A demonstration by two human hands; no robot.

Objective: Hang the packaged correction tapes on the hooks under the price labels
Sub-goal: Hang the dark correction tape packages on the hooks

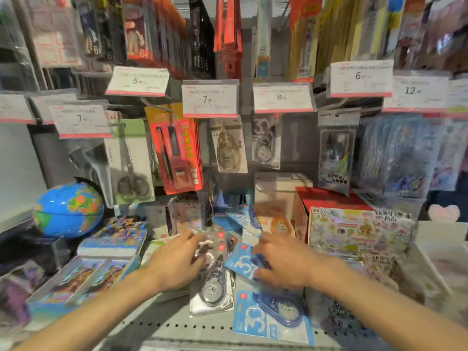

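Note:
Several packaged correction tapes lie in a loose pile on the grey shelf (162,328): a grey pack (212,287), a blue pack (272,316) at the front, another blue pack (239,262) and an orange pack (274,221) behind. My left hand (174,262) rests on the grey packs, fingers spread. My right hand (281,262) lies on the blue pack in the middle, fingers curled at its edge; the frame is blurred, so a grip is unclear. Two tape packs hang on hooks: a beige one (229,148) under the 7.90 label (210,98), a grey one (266,143) under the 8.80 label (283,97).
A blue globe (68,209) stands at the left. Boxed sets (114,239) lie beside my left arm. A red box (326,198) and sticker packs (354,231) sit at the right. Scissors (131,160) and a red pen pack (177,148) hang at the back.

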